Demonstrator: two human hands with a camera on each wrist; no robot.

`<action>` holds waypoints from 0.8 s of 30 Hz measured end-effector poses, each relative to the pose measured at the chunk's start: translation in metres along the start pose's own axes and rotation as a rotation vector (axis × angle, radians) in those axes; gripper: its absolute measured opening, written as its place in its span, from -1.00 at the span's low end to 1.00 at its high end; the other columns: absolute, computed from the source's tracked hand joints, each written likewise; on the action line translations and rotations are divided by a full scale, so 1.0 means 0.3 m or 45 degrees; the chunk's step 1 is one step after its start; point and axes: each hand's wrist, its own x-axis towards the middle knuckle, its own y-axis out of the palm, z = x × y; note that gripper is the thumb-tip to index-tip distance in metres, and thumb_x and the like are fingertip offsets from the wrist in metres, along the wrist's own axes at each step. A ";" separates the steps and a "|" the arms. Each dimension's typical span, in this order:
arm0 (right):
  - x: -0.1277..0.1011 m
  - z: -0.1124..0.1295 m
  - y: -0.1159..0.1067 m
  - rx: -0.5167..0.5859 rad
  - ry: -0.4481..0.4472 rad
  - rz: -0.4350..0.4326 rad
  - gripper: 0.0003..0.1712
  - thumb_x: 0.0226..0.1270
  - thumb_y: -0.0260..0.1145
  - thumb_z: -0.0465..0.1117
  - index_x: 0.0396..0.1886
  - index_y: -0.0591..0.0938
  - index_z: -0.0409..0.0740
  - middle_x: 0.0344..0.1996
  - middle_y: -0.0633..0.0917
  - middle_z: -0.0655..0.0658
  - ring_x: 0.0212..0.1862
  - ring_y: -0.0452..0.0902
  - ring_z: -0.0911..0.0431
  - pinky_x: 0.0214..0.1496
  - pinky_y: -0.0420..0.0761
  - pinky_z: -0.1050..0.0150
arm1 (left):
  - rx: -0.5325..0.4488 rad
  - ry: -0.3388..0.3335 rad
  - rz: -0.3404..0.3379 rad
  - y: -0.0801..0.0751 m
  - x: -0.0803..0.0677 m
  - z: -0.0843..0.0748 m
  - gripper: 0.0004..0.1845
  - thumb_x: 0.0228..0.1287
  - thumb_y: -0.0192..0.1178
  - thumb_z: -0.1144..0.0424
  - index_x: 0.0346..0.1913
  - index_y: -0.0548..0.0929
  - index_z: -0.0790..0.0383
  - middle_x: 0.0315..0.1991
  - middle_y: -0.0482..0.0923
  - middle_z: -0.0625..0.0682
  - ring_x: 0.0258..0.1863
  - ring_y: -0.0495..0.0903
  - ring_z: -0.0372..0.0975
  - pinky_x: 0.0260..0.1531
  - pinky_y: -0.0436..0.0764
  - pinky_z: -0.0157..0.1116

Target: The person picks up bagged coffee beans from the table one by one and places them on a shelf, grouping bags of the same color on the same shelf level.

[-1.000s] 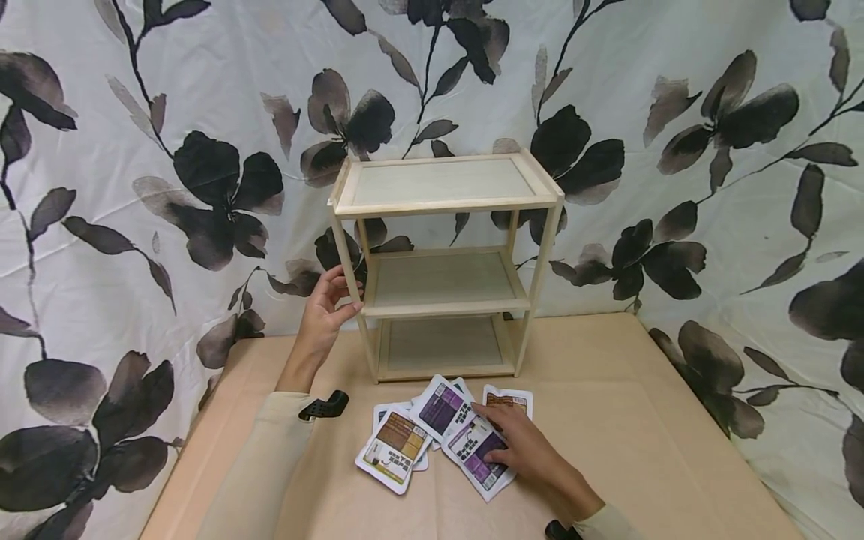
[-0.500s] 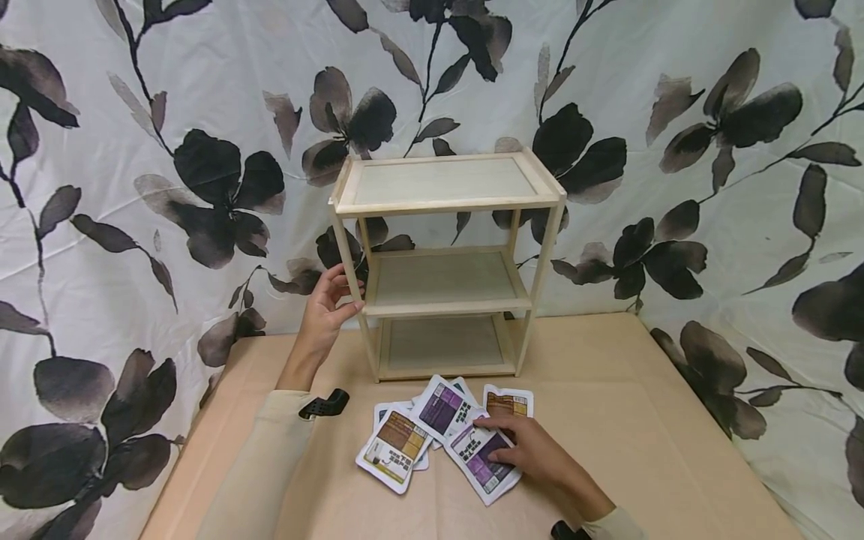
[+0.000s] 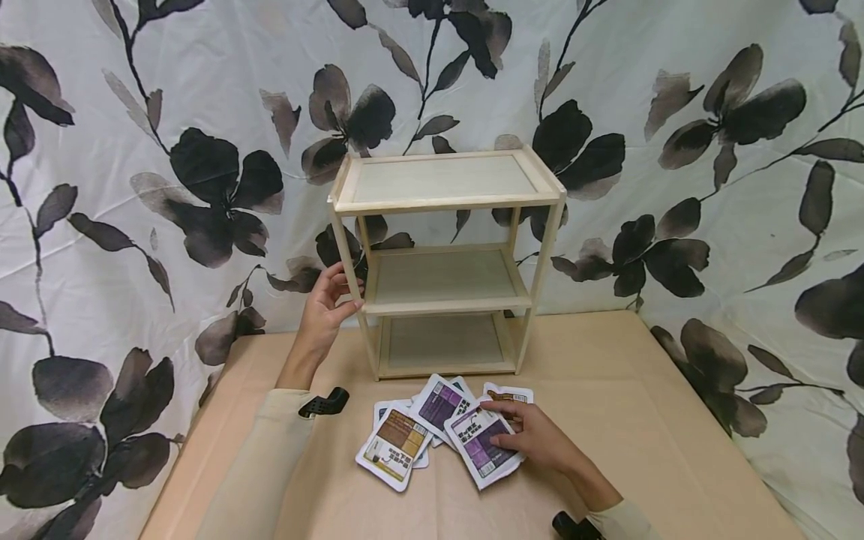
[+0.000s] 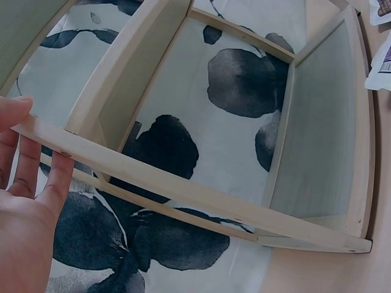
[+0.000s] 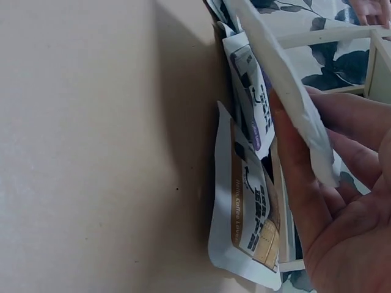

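The right grip [image 3: 536, 441] pinches one purple packet [image 3: 481, 441] by its right side, raised; rightward, room runs across the surface [image 3: 648, 427] to an edge well apart. At least four other packets [image 3: 394, 448] crowd its left and back. Behind, the left grip [image 3: 324, 309] holds one three-shelf rack's [image 3: 448, 281] left post.

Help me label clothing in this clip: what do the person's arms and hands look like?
The left sleeve and right sleeve are plain cream, the left one reaching close to the wrist. A small black left camera and black right camera sit at the wrists. The left hand and right hand wear no gloves.
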 end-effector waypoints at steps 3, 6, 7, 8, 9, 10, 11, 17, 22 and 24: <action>0.001 0.003 -0.002 0.105 -0.003 0.019 -0.32 0.27 0.38 -0.48 0.38 0.41 -0.46 0.46 0.15 -0.60 -0.02 0.71 -0.01 -0.10 0.74 0.15 | 0.005 -0.009 0.000 0.000 -0.003 -0.003 -0.27 0.22 0.20 0.71 0.44 0.31 0.30 0.02 0.55 0.00 0.09 0.48 0.11 -0.02 0.64 -0.40; 0.002 0.003 -0.004 0.156 -0.001 0.052 -0.27 0.26 0.34 -0.53 0.43 0.33 -0.47 0.42 0.19 -0.61 0.00 0.70 -0.06 -0.08 0.74 0.12 | 0.008 -0.011 0.000 0.000 -0.004 -0.004 -0.27 0.22 0.20 0.70 0.43 0.33 0.25 0.04 0.54 0.08 0.08 0.50 0.00 0.00 0.63 -0.39; 0.001 0.002 -0.004 0.143 -0.006 0.060 -0.24 0.24 0.34 -0.53 0.44 0.32 -0.46 0.42 0.19 -0.61 0.02 0.69 -0.08 -0.07 0.74 0.14 | 0.007 -0.010 0.001 0.000 -0.004 -0.004 -0.27 0.22 0.20 0.70 0.43 0.34 0.24 0.06 0.53 0.15 0.08 0.50 -0.01 0.00 0.63 -0.39; 0.001 0.001 -0.004 0.122 -0.014 0.069 -0.22 0.22 0.34 -0.54 0.45 0.31 -0.45 0.44 0.16 -0.60 0.06 0.65 -0.10 -0.06 0.73 0.17 | 0.007 -0.008 0.001 0.001 -0.004 -0.004 -0.27 0.22 0.21 0.70 0.43 0.34 0.23 0.08 0.50 0.23 0.08 0.50 -0.01 0.00 0.63 -0.39; 0.001 0.000 -0.004 0.101 -0.024 0.079 -0.18 0.20 0.35 -0.54 0.47 0.29 -0.43 0.45 0.14 -0.60 0.10 0.62 -0.14 -0.04 0.73 0.20 | 0.007 -0.006 0.001 0.001 -0.004 -0.004 -0.27 0.22 0.21 0.70 0.43 0.35 0.22 0.10 0.47 0.31 0.09 0.50 0.00 0.00 0.63 -0.39; 0.000 -0.001 -0.003 0.066 -0.034 0.086 -0.15 0.17 0.36 -0.54 0.48 0.29 -0.41 0.47 0.13 -0.59 0.15 0.57 -0.17 -0.02 0.71 0.24 | 0.005 -0.005 0.001 0.002 -0.005 -0.005 -0.27 0.22 0.21 0.70 0.43 0.35 0.22 0.12 0.43 0.39 0.09 0.49 0.02 0.00 0.63 -0.39; -0.001 -0.002 -0.003 0.023 -0.050 0.085 -0.13 0.15 0.38 -0.53 0.49 0.29 -0.38 0.50 0.10 -0.56 0.23 0.49 -0.21 0.02 0.68 0.29 | 0.006 -0.003 0.002 0.002 -0.005 -0.005 -0.28 0.22 0.20 0.70 0.43 0.35 0.21 0.13 0.40 0.44 0.10 0.49 0.05 0.00 0.63 -0.38; -0.004 -0.007 -0.009 -0.080 -0.093 0.080 0.01 0.23 0.39 -0.48 0.62 0.12 -0.18 0.40 0.35 -0.52 0.31 0.44 -0.20 0.11 0.59 0.36 | 0.007 -0.003 0.002 0.002 -0.008 -0.007 -0.28 0.22 0.21 0.69 0.42 0.37 0.17 0.10 0.45 0.35 0.12 0.44 0.20 -0.01 0.63 -0.39; 0.001 -0.003 -0.018 -0.032 -0.071 0.042 -0.01 0.31 0.36 -0.44 0.63 0.06 -0.18 -0.01 0.70 -0.39 -0.10 0.70 0.07 -0.14 0.69 0.31 | 0.015 0.000 0.001 0.001 -0.010 -0.009 -0.28 0.23 0.22 0.68 0.43 0.36 0.17 0.06 0.51 0.13 0.13 0.42 0.24 -0.01 0.63 -0.40; 0.006 -0.003 -0.019 -0.012 -0.068 0.002 -0.06 0.34 0.37 -0.39 0.60 0.11 -0.25 -0.12 0.74 -0.34 -0.20 0.72 0.11 -0.20 0.70 0.28 | 0.012 0.002 -0.002 0.003 -0.011 -0.008 -0.28 0.23 0.21 0.68 0.43 0.36 0.18 0.06 0.51 0.11 0.13 0.42 0.25 -0.01 0.63 -0.39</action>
